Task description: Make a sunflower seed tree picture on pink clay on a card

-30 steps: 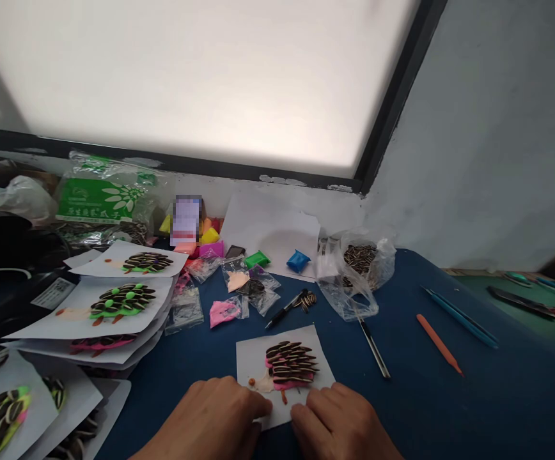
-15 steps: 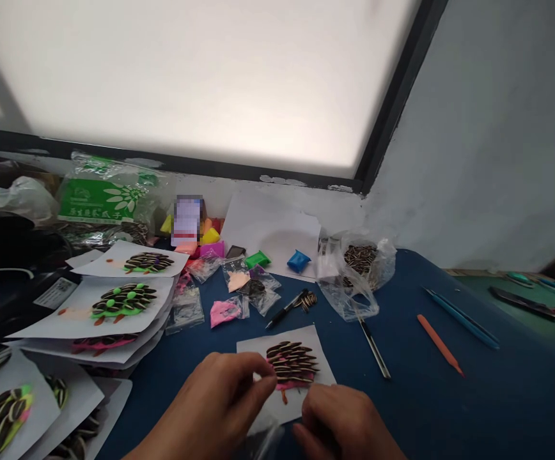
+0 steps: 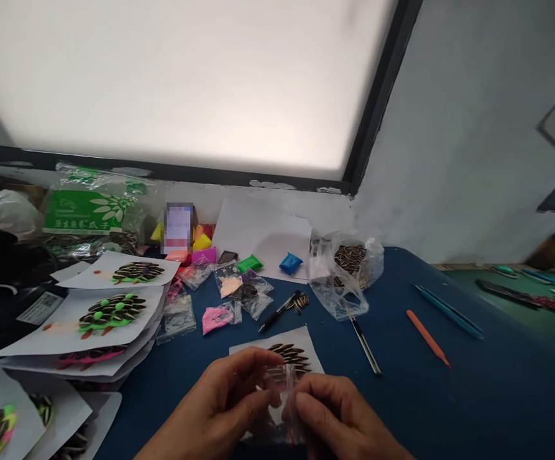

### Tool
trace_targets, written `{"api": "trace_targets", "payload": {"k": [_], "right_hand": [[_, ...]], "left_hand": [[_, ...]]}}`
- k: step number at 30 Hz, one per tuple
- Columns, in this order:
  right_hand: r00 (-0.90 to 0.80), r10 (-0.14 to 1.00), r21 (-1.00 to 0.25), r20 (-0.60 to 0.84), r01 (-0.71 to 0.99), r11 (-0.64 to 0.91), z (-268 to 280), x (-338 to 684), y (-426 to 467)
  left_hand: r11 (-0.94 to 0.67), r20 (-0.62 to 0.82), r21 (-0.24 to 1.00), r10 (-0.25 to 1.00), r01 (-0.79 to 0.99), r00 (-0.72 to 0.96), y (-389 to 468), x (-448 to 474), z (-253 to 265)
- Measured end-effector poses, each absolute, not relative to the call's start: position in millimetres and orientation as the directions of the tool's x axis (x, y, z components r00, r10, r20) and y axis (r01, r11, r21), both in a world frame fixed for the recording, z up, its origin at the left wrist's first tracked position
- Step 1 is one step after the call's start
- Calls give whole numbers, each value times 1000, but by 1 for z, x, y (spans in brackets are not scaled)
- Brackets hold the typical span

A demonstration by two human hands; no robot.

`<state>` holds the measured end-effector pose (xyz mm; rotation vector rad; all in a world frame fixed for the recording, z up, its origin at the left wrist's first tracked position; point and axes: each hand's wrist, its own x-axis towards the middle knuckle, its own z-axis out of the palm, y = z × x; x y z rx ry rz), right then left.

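Observation:
A small clear zip bag [image 3: 293,429] is held between my two hands, low in the middle of the head view. My left hand [image 3: 224,399] is curled round the bag's left side, thumb and fingers on the plastic. On the bag's right edge, near its zip strip, my right hand [image 3: 337,412] pinches with thumb and fingers. What the bag contains, if anything, I cannot make out. Behind the hands lies a white paper sheet [image 3: 304,335] bearing a picture of striped sunflower seeds [image 3: 291,356]; its lower part is hidden by the hands and bag.
Finished-looking seed pictures [image 3: 114,313] are stacked at left. Small clay bags, including a pink clay packet [image 3: 217,318], a green packet [image 3: 249,263] and a blue packet [image 3: 290,263], lie behind. A seed bag [image 3: 349,259], a craft knife [image 3: 364,342], an orange tool [image 3: 428,338] and blue tweezers [image 3: 447,310] lie right.
My hands have come together, and the right hand now grips the clear bag too. The bag has risen in front of the seed picture. The camera view has shifted slightly right.

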<state>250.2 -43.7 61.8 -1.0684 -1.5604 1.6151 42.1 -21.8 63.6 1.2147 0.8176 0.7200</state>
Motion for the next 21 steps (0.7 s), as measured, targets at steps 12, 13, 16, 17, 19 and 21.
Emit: {"api": "trace_targets", "payload": {"k": [12,13,16,17,19,21], "right_hand": [[-329,938,-990,-107,124,-69,65,250,-40],[-329,941,-989,-83,142,-38,65,251,-40],[-311,949,-981,-53,193,9,67,252,-38],[-299,953,-980,-56,197,4,68,252,-36],[-286,954,-983,-86,180,-34,69,252,-35],[-303,947,-988,-105,138,-65,71,252,-34]], "left_hand": [[364,-246,924,797,-113,552,-21,43,62],[368,-249,923,795,-114,554,-21,43,63],[366,-204,912,795,-184,571,-22,43,62],[358,-174,907,798,-221,578,-22,43,62],[336,-124,900,806,-276,579,-21,44,60],[311,-103,909,813,-278,573,-21,43,58]]}}
